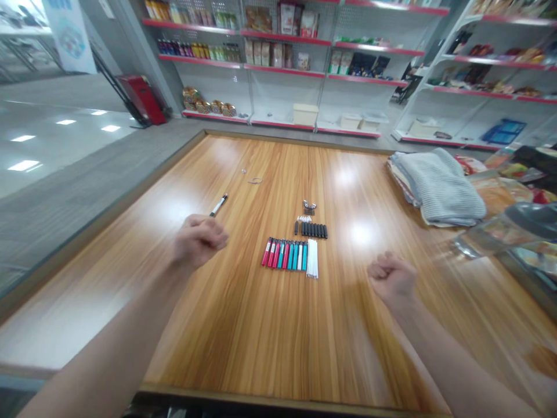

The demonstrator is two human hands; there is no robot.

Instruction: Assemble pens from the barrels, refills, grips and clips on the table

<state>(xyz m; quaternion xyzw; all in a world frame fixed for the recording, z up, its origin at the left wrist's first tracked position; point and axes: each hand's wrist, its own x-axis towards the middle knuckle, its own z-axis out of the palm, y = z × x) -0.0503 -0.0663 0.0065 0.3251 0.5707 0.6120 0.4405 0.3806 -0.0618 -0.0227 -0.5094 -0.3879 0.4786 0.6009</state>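
From here: coloured tubes (pixel 286 255), white sticks (pixel 312 259), black sleeves (pixel 314 230) sorted, seemingly unjoined. Left fist (pixel 201 238) at rows' nine o'clock, right fist (pixel 393 274) at three, fingers curled together.

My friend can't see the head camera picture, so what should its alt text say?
A person's left hand and right hand, both in fists, are over a wooden table. Between them lie mostly red and teal tubes, white sticks and small black pieces. Stocked shelves stand behind.
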